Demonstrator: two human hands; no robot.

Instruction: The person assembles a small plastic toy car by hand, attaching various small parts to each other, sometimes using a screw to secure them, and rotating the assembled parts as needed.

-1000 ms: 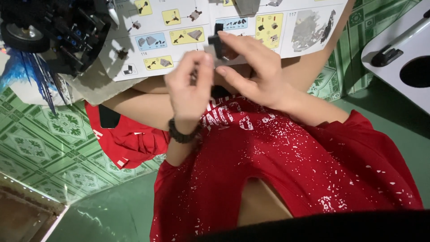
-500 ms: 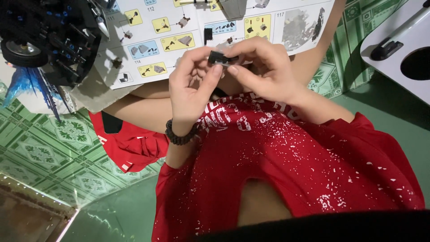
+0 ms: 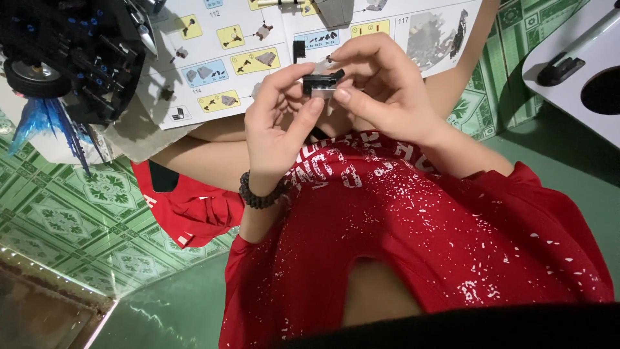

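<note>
Hands pinch one small black-and-grey brick assembly (image 3: 321,84) above an open instruction booklet (image 3: 271,45): left hand (image 3: 279,126) and right hand (image 3: 381,90) both closed on it. Green patterned floor tiles (image 3: 71,220) surround; dark model vehicle (image 3: 64,52) sits nearby.

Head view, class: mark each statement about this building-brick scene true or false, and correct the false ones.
1. Both the left hand and the right hand pinch the small black and grey piece. True.
2. The dark beaded bracelet sits on the right wrist. False: it is on the left wrist.
3. The instruction booklet lies open beyond the hands. True.
4. The shirt is blue. False: it is red with white speckles.
5. The black wheeled model is held in the hands. False: it stands apart, at the booklet's left side.
</note>
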